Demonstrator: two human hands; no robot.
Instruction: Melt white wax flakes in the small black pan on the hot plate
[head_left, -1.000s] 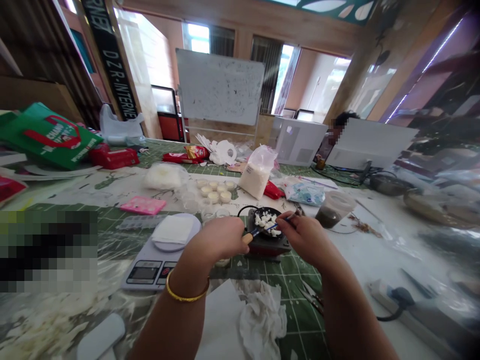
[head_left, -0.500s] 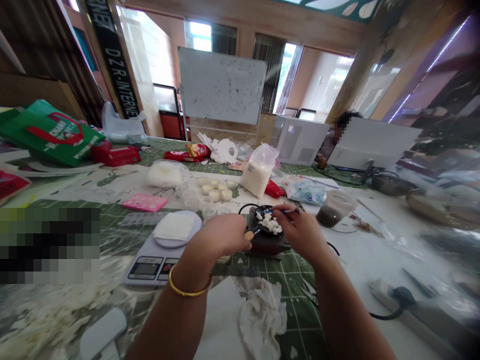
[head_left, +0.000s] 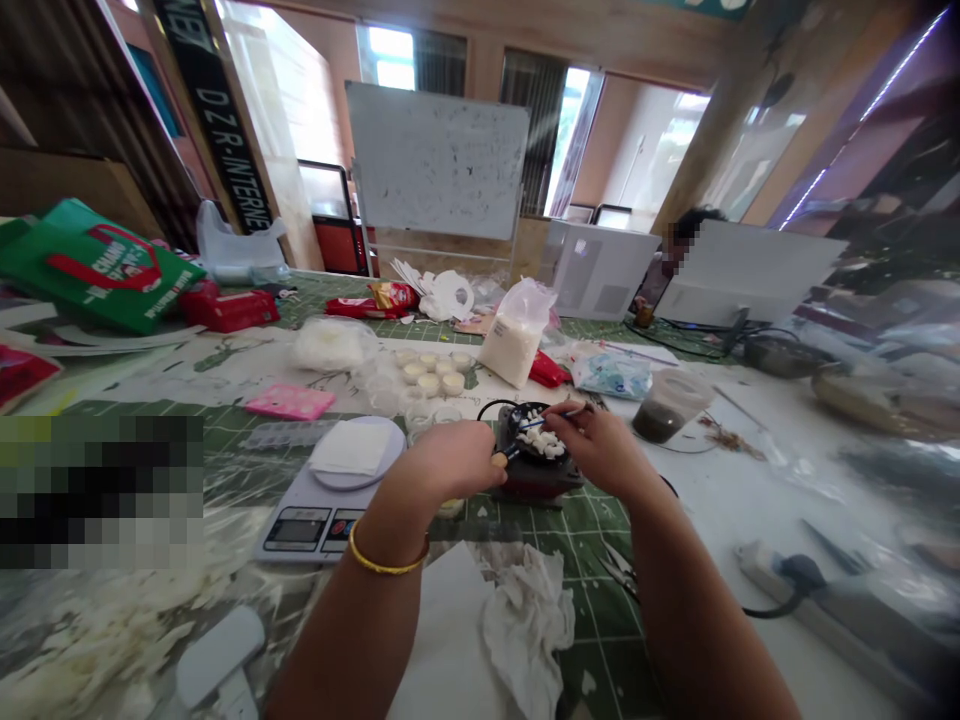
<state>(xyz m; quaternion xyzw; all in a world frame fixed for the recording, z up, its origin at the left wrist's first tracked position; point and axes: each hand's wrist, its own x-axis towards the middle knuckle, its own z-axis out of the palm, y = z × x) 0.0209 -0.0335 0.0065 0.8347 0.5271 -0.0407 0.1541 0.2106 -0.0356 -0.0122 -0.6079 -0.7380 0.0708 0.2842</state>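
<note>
A small black pan holding white chunks rests on a dark heater. My left hand is closed round the pan's handle, left of the pan. Over the pan's right side, my right hand pinches a thin blue stick, whose tip is at the white chunks. A kitchen scale with a folded white cloth or paper on it stands left of my left hand.
Small filled cups and a bag of white grains lie beyond the pan. A plastic cup of dark matter stands right. Nearer are crumpled tissue, scissors and a power strip. A person sits behind a monitor.
The blue stick and my right fingers have shifted slightly over the pan, and the chunks lie a little differently. My left hand keeps its hold on the handle. The view has shifted slightly.
</note>
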